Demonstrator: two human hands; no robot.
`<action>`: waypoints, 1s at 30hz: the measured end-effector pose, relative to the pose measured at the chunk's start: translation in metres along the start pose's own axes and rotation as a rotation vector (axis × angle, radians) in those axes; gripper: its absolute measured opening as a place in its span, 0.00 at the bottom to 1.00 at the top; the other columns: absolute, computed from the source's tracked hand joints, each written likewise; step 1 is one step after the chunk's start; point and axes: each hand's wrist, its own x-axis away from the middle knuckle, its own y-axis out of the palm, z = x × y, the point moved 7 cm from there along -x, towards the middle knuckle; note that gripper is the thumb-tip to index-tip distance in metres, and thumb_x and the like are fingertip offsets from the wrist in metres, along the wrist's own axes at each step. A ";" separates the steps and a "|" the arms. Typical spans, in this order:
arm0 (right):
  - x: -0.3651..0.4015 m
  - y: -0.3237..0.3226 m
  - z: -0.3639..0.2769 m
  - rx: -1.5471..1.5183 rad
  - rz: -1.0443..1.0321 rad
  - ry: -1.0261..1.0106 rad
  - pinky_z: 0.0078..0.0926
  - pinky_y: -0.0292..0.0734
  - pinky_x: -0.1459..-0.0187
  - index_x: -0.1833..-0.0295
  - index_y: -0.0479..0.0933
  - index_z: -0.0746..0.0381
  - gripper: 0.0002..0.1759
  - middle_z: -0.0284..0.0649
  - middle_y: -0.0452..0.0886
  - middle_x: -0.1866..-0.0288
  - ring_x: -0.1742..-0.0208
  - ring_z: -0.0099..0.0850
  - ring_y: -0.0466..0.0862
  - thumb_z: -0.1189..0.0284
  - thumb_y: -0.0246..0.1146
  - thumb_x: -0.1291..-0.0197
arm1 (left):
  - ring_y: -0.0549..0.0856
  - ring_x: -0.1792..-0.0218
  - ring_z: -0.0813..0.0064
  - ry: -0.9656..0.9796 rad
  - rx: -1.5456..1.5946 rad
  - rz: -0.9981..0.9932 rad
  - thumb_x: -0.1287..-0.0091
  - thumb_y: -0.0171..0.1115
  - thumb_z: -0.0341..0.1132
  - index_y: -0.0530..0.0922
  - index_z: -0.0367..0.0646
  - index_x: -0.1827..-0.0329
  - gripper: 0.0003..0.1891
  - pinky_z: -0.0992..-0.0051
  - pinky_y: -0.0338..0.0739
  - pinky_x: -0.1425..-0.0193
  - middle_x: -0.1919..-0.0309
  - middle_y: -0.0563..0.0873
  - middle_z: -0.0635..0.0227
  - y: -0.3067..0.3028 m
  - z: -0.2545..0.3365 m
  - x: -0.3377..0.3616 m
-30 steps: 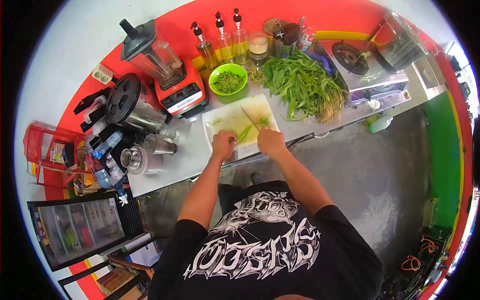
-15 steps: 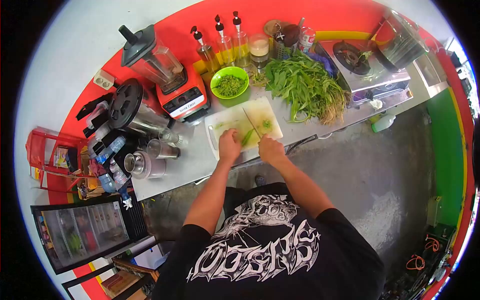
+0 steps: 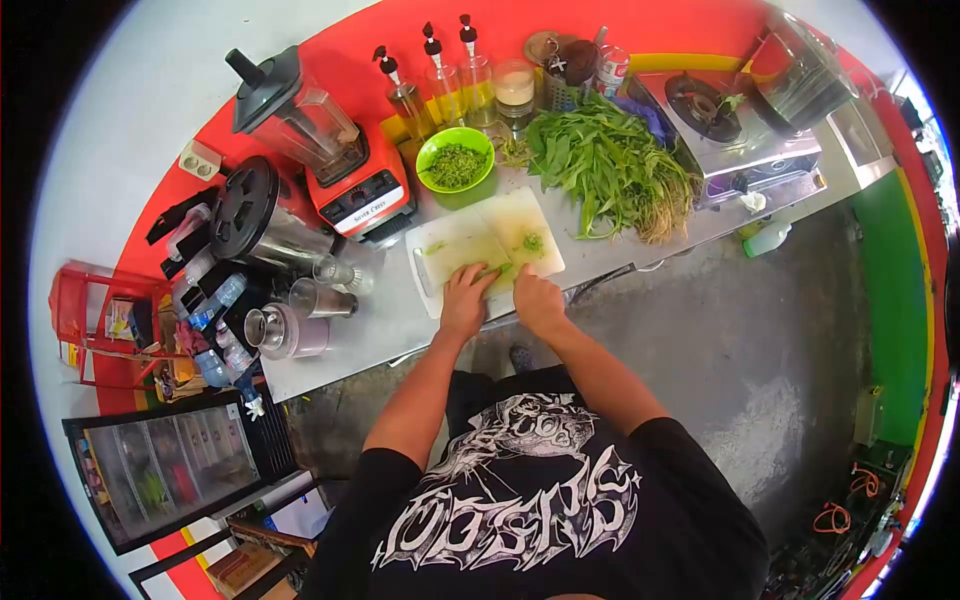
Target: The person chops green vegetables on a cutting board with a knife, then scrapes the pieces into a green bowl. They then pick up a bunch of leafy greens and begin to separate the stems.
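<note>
A white cutting board lies near the counter's front edge. On its front half my left hand presses fingers down on long green pieces. Just right of it my right hand is closed round the handle of a knife, whose thin blade points away over the board. A small heap of chopped greens sits right of the blade. Behind the board stands a lime-green bowl filled with chopped greens. A large bunch of leafy greens with roots lies behind and to the right.
A red blender, steel containers and a metal shaker cup stand on the left. Pump bottles line the red wall. A gas stove is at the right, beside a large clear-walled pot. The counter ends near my body.
My left hand has spread and flattened over the green pieces. My right hand has shifted slightly left with the knife. The view has moved a little.
</note>
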 end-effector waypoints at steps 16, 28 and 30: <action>0.000 -0.008 -0.001 0.037 -0.127 -0.047 0.50 0.84 0.51 0.45 0.69 0.68 0.21 0.57 0.88 0.56 0.52 0.54 0.89 0.57 0.53 0.24 | 0.71 0.36 0.59 -0.210 0.197 0.099 0.32 0.65 0.29 0.91 0.63 0.47 0.16 0.57 0.65 0.33 0.39 0.76 0.71 0.011 -0.032 -0.003; 0.007 -0.008 -0.012 0.024 -0.117 -0.046 0.46 0.86 0.53 0.45 0.71 0.70 0.16 0.57 0.88 0.56 0.55 0.51 0.91 0.69 0.55 0.30 | 0.72 0.37 0.58 -0.207 0.207 0.130 0.33 0.66 0.28 0.90 0.63 0.47 0.18 0.57 0.64 0.33 0.41 0.76 0.70 0.010 -0.032 -0.003; 0.012 -0.002 -0.010 -0.012 -0.117 0.018 0.47 0.86 0.53 0.45 0.71 0.70 0.16 0.57 0.88 0.55 0.54 0.51 0.90 0.68 0.55 0.30 | 0.72 0.37 0.58 -0.215 0.198 0.146 0.33 0.66 0.28 0.90 0.63 0.47 0.17 0.57 0.64 0.33 0.41 0.77 0.70 0.009 -0.031 -0.003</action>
